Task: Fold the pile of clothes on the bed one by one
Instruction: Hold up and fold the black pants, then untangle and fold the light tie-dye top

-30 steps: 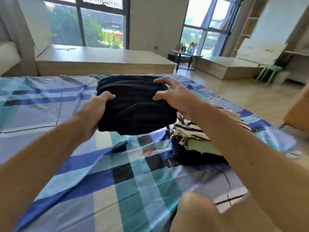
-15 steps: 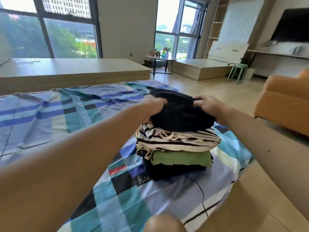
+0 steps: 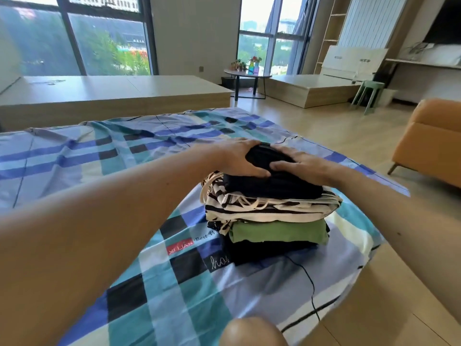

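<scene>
A folded black garment (image 3: pixel 272 183) lies on top of a stack of folded clothes near the bed's right edge. Under it sit a black-and-white striped piece (image 3: pixel 269 208), a green piece (image 3: pixel 277 232) and a dark piece (image 3: pixel 262 250) at the bottom. My left hand (image 3: pixel 239 158) lies flat on the black garment's left part, fingers spread. My right hand (image 3: pixel 301 166) presses flat on its right part. The bed (image 3: pixel 99 156) wears a blue, teal and black checked sheet.
An orange armchair (image 3: pixel 431 146) stands right of the bed across a strip of wooden floor. A low wooden platform (image 3: pixel 112 96) runs behind the bed. My knee (image 3: pixel 252 333) shows at the bottom edge. A thin black cable (image 3: pixel 309 283) trails from the stack.
Both hands carried the folded black garment from the middle of the bed to the right and set it on the stack. They now lie flat on top instead of gripping its edges.
</scene>
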{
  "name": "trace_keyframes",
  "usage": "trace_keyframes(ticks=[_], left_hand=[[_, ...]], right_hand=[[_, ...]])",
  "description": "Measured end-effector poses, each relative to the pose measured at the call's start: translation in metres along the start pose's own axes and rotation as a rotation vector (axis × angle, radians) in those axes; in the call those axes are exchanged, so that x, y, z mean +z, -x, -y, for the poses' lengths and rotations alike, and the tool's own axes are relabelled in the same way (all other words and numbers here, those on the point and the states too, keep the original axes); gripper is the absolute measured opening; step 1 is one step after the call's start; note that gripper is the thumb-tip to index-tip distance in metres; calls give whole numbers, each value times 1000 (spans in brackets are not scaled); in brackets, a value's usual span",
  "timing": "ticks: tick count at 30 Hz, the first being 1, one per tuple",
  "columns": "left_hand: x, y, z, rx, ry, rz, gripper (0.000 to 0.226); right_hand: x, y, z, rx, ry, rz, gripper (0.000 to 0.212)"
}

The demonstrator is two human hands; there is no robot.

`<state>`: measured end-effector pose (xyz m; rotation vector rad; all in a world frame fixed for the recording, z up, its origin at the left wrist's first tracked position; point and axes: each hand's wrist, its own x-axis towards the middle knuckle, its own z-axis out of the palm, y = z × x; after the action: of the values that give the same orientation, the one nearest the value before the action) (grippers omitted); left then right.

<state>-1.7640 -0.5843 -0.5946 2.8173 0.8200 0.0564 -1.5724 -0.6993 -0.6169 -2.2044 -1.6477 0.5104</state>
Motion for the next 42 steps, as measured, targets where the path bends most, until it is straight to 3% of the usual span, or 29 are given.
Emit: trace_keyframes(ticks=[4,10,15,20,23,29,42], left_hand=[[34,10,11,-63,164,59,108],[8,15,5,-6,305,-140,90],[-13,22,5,8,315,-208,87],[-30,47,14,22,497,-432,68],[-38,79,39,-48,591,-565,58],[-32,181,119,-242,601,-710,44],[36,425,246,-643,541,-764,34]], right_hand=[[30,7,-18,-39,-9,-35,92],[2,8,-4,-45,-75,-106,102],[-14,11,17,-94,-137,-179,90],[-9,12,59,-205,-307,-323,58],[7,6,101,-275,-367,-364,53],[61,-7,195,-443,-421,-287,62],[243,-6,389,-623,-561,-31,59]])
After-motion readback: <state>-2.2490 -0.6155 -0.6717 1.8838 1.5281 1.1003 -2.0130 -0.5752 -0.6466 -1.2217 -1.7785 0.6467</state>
